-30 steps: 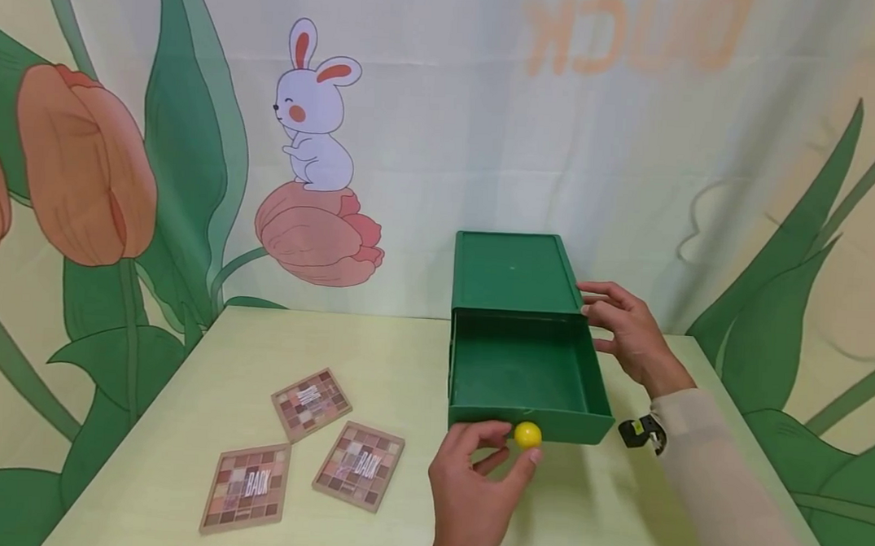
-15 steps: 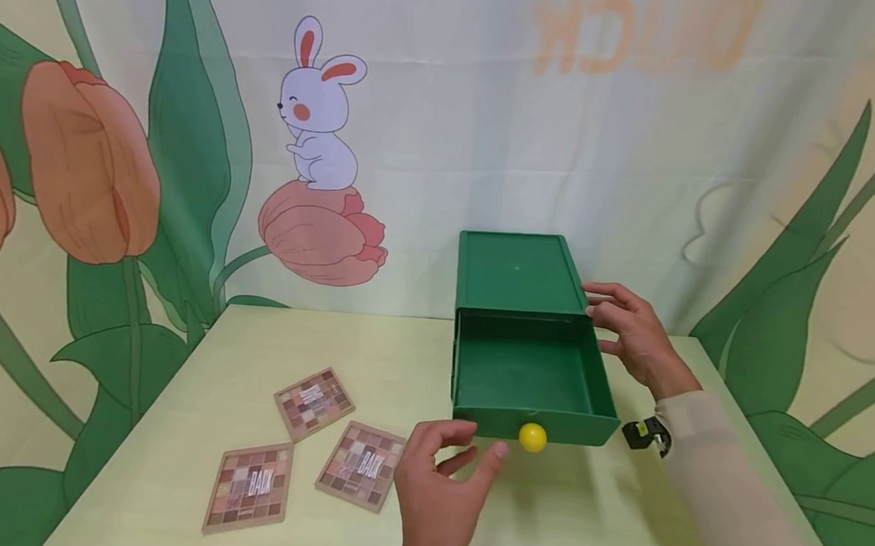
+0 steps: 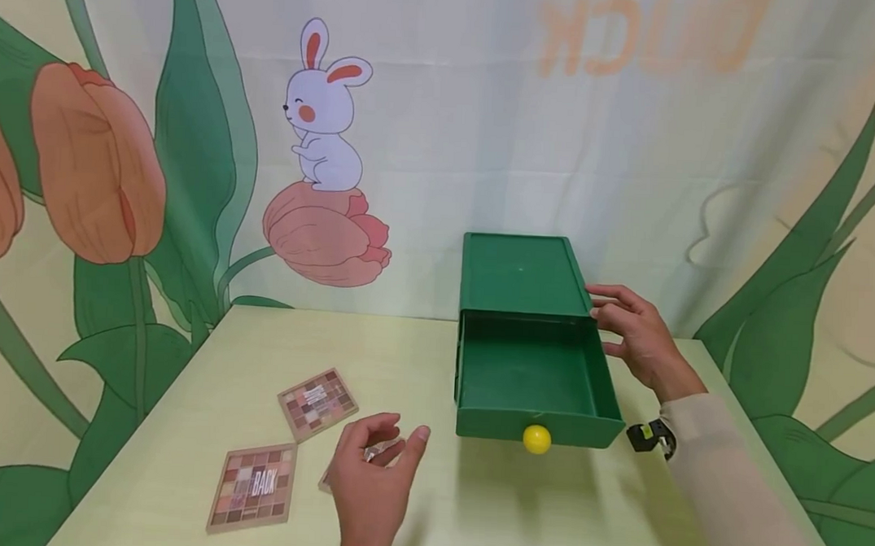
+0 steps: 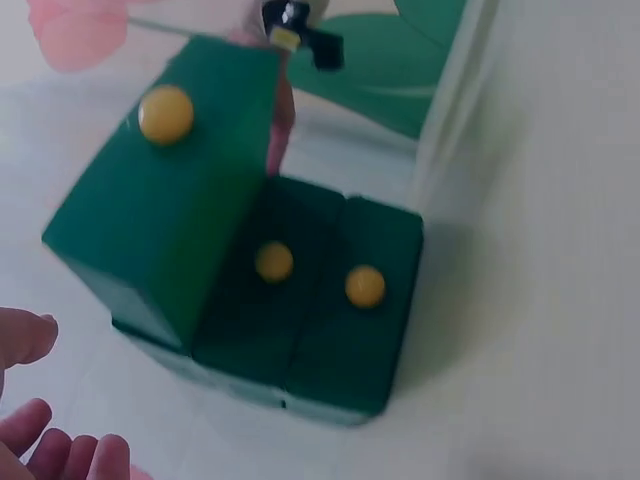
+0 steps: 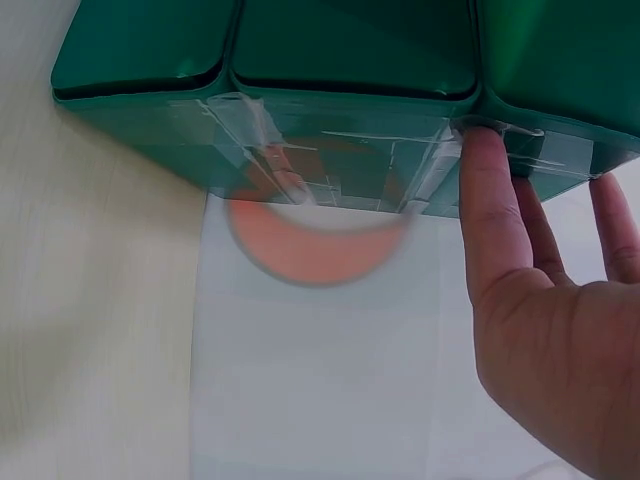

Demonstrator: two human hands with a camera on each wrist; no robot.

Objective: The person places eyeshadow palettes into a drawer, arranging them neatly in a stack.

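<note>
A small green drawer cabinet point(image 3: 518, 272) stands on the table with its top drawer point(image 3: 493, 424) pulled out and nothing inside. A round yellow knob point(image 3: 536, 439) sits on the drawer's front. Against the cabinet's right side rests my right hand point(image 3: 643, 339), its fingers extended along the taped wall in the right wrist view. My left hand point(image 3: 373, 486) is away from the knob, fingers loosely bent and holding nothing. It overlaps one makeup palette point(image 3: 328, 476), mostly hiding it. Two more palettes lie left of it, a near one point(image 3: 255, 486) and a farther one point(image 3: 318, 404).
Two lower drawers with yellow knobs, one of them a middle drawer point(image 4: 250, 310), are closed below the pulled-out one. Behind the pale table point(image 3: 251, 346) hangs a curtain point(image 3: 428, 142) printed with tulips and a rabbit. A black wrist device point(image 3: 650, 435) shows beneath my right sleeve.
My left hand has let go of the yellow knob and moved left until it is over the nearest palette. The drawer stays out, and my right hand stays at the cabinet's side.
</note>
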